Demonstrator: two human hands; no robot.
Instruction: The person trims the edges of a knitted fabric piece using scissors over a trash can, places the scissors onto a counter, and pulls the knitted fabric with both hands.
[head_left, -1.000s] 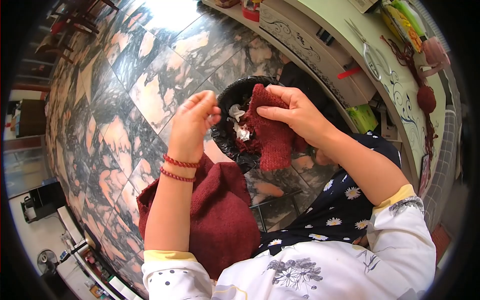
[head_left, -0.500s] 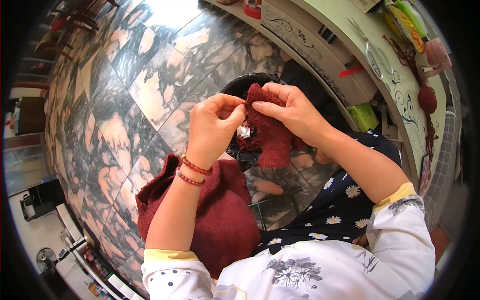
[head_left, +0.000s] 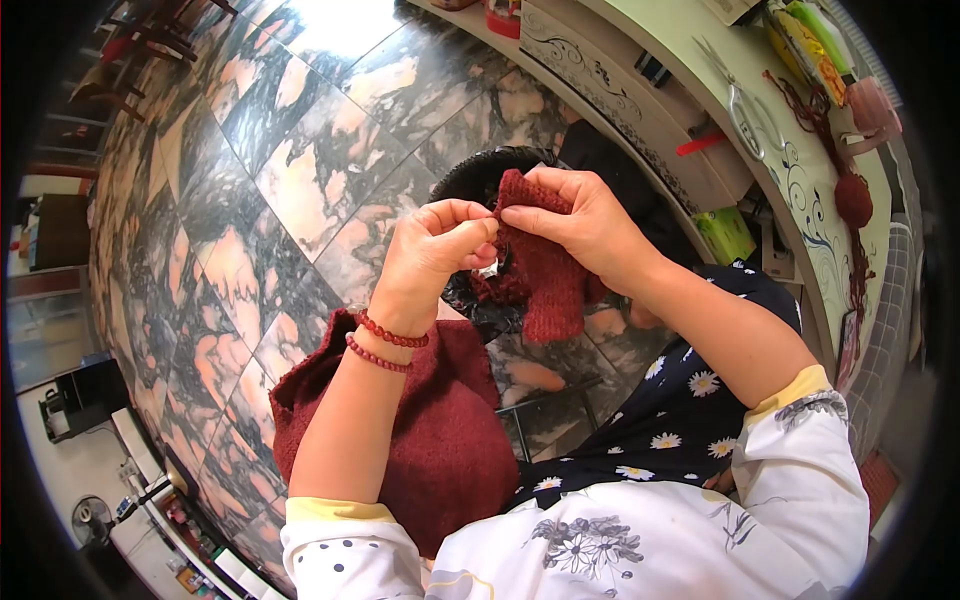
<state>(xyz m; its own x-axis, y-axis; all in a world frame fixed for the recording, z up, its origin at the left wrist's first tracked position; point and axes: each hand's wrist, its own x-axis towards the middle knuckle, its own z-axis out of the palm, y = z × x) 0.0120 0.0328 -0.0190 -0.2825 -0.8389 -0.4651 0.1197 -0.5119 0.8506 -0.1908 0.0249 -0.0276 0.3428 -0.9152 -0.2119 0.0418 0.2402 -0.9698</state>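
Observation:
A dark red knitted piece (head_left: 545,265) hangs from my right hand (head_left: 585,220), its upper edge pinched between thumb and fingers. Against the left edge of that piece, the fingertips of my left hand (head_left: 440,245) are pinched together; what they hold is too small to make out. Below both hands stands a black bin (head_left: 463,183) with dark red scraps (head_left: 495,290) in it, partly hidden by the knitting. Across my lap, under my left forearm, lies a larger dark red knitted piece (head_left: 445,430).
On the pale table (head_left: 745,45) at the right lie scissors (head_left: 748,105), dark red yarn (head_left: 853,200) and a pink object (head_left: 873,105). A green packet (head_left: 725,235) sits on the shelf beneath. Marble tiles (head_left: 300,170) cover the floor at left; a fan (head_left: 92,520) stands far off.
My left hand has turned slightly at the wrist, its fingertips shifting a little right and down along the knit edge. The white scrap in the bin is now mostly covered. My right hand stays nearly still.

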